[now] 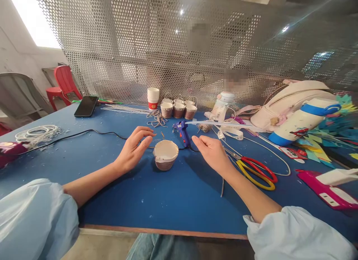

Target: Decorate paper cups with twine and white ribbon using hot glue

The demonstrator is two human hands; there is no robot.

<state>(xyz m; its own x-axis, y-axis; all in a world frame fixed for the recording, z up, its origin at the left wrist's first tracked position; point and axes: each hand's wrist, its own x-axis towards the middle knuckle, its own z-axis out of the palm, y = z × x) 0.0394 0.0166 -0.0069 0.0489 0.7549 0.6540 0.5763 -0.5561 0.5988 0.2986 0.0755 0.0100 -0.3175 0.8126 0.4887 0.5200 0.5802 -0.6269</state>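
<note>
A small cup (165,163) wrapped in brown and pale cord, with a braided-looking rim, stands upright on the blue table between my hands. My left hand (136,147) hovers just left of it, fingers apart and holding nothing. To the right of the cup, my right hand (212,151) is closed with thumb against fingers; what it pinches, if anything, is hidden. A short piece of cord (222,188) shows below that wrist. Behind the cup a blue glue gun (183,134) stands with a long clear glue stick (220,123) in it. Red-and-yellow-handled scissors (256,169) lie beside my right forearm.
Several small handled baskets (179,110) and stacked paper cups (153,99) line the back by a perforated metal screen (134,40). A phone (86,106), coiled white cord (37,134) and black cable (92,130) lie left. Rightward are a bottle (304,122), bag (282,103) and pink power strip (327,189).
</note>
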